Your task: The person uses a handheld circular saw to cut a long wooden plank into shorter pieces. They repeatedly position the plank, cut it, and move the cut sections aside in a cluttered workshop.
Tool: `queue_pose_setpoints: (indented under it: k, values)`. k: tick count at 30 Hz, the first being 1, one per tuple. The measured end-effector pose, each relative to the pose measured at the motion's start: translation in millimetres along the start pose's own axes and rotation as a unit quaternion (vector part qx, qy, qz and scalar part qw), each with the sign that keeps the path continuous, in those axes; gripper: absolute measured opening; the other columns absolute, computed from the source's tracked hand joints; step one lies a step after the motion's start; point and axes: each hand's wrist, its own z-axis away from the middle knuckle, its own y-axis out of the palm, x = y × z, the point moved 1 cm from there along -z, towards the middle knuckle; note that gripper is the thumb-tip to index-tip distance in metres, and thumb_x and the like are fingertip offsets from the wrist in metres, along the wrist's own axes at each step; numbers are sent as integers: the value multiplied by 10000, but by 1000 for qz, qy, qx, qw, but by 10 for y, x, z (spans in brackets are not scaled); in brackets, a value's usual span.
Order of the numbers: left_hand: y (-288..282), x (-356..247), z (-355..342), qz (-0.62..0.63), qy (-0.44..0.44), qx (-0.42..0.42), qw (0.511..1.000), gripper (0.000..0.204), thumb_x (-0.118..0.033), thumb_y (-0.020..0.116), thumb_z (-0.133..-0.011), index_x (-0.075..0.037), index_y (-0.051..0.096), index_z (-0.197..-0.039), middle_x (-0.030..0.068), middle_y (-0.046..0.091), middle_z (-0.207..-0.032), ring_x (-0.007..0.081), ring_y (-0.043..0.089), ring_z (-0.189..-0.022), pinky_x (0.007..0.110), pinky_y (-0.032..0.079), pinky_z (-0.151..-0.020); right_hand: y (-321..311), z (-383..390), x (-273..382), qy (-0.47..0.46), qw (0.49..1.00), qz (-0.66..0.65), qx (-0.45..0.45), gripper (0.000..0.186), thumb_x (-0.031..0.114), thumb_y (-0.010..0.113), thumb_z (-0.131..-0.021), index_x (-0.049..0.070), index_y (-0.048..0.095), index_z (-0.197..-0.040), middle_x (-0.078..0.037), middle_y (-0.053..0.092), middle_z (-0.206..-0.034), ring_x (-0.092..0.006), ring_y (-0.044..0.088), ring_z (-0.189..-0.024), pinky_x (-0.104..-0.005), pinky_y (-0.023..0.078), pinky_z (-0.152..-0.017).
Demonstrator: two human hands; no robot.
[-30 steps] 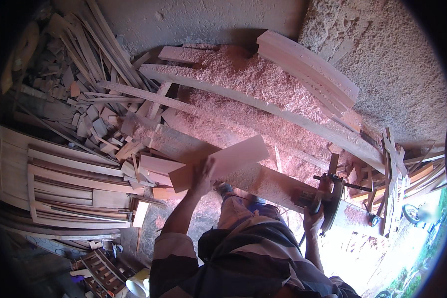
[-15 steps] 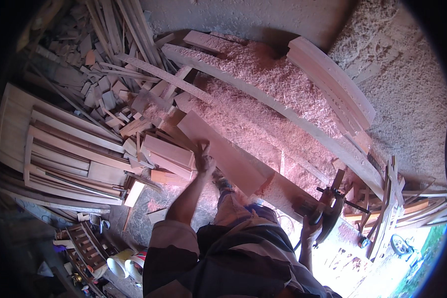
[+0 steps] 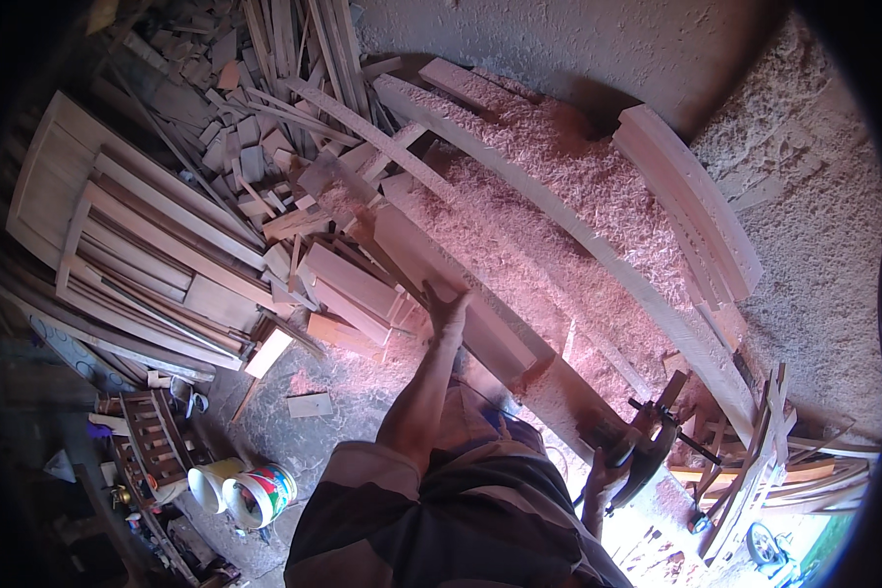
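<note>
A thick wooden block [image 3: 431, 265] lies lengthwise along a long plank [image 3: 578, 392] dusted with pink-lit shavings. My left hand [image 3: 448, 308] rests against the block's near side, fingers spread apart and the palm not wrapped round it. At the plank's near right end sits a dark hand-held tool [image 3: 647, 461] with a thin cross rod. My right hand [image 3: 608, 475] is closed on its near side; part of those fingers is lost in glare and shadow, and the tool's exact kind is unclear.
Deep shavings [image 3: 559, 225] surround a long curved beam [image 3: 529, 186] beyond the plank. Stacked curved pieces [image 3: 691, 196] lie far right. Offcuts [image 3: 235, 127] heap up far left, above stacked panels [image 3: 157, 245]. Two buckets [image 3: 265, 490] stand lower left.
The block has turned from lying askew across the plank to running along it. My left hand has shifted right with it, its fingers now spread. My right hand stays at the tool.
</note>
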Motion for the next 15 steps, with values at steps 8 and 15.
queue_pose_setpoints:
  k: [8,15]
  values:
    - [-117,-149,315,47,-67,-52,995,1023,-187,712,-822,35,61,-1579,339,346,-1543,478,413,-1406,478,368,-1170,18,-11,-136,-42,999,18,-13,684,192,815,-760,-76,561,-1337,-253,702,-1101,-381,704,-991,-461,545,-880]
    - [-61,-180,-30,31,-45,-85,995,1017,-181,696,-808,50,63,-1570,342,325,-1545,485,382,-1419,479,332,-1194,36,-11,-259,-52,998,41,-20,695,182,812,-760,-91,547,-1341,-283,691,-1110,-423,705,-982,-483,550,-868]
